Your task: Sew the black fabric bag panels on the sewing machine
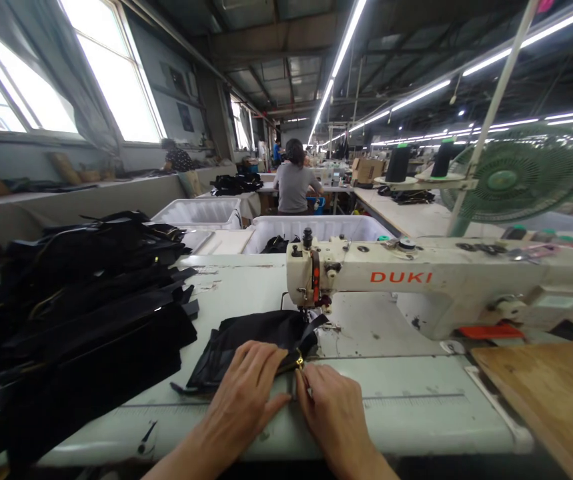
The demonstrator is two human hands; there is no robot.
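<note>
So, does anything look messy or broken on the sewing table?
Nothing looks spilled. The black cloth pile on the left looks messy because its pieces stick out unevenly. The pale tabletop also looks scuffed and worn beside the pile.

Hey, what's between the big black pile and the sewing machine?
In the head view: a black cloth, partly under your left hand, and pale tabletop.

Looks forward and down from head height over the near edge of a pale-green flat-topped worktable (pixel 411 383). Frames bare left hand (pixel 249 377) and bare right hand (pixel 333 407) close up, cream metal sewing machine (pixel 351 273) just beyond, dark beamed ceiling (pixel 286 50) far off.
</note>
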